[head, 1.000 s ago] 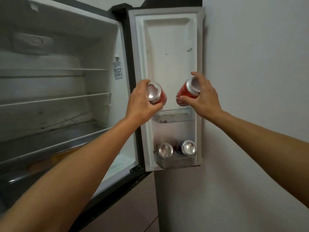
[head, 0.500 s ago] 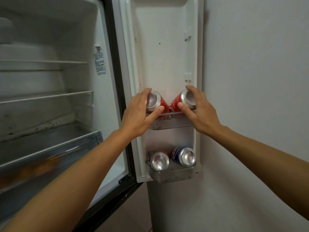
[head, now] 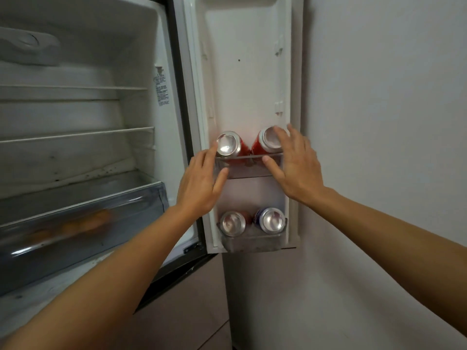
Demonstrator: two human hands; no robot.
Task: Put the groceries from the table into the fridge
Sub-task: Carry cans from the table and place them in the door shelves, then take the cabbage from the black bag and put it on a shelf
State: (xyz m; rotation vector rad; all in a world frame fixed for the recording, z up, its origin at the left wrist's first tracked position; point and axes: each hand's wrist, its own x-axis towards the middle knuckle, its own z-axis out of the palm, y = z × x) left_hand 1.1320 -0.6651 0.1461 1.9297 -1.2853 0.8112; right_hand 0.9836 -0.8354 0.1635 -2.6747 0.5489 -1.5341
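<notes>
Two red cans stand side by side in the upper door bin (head: pixel 249 170) of the open fridge door (head: pixel 242 72). The left red can (head: pixel 228 145) is just beyond the fingertips of my left hand (head: pixel 201 183), whose fingers are spread and off the can. My right hand (head: pixel 295 162) is open too; its fingers partly cover the top of the right red can (head: pixel 265 144) without gripping it. In the lower door bin (head: pixel 252 242) sit a red-sided can (head: pixel 232 223) and a blue can (head: pixel 271 219).
The fridge interior (head: pixel 75 109) at left has wire shelves and a clear drawer (head: pixel 83 223) with something orange blurred inside. A plain wall (head: pixel 379 122) runs right of the door. Cabinet fronts (head: pixel 182 306) lie below.
Both hands carried the red cans down into the upper door bin and have let go of them; the fingers have opened and pulled back slightly.
</notes>
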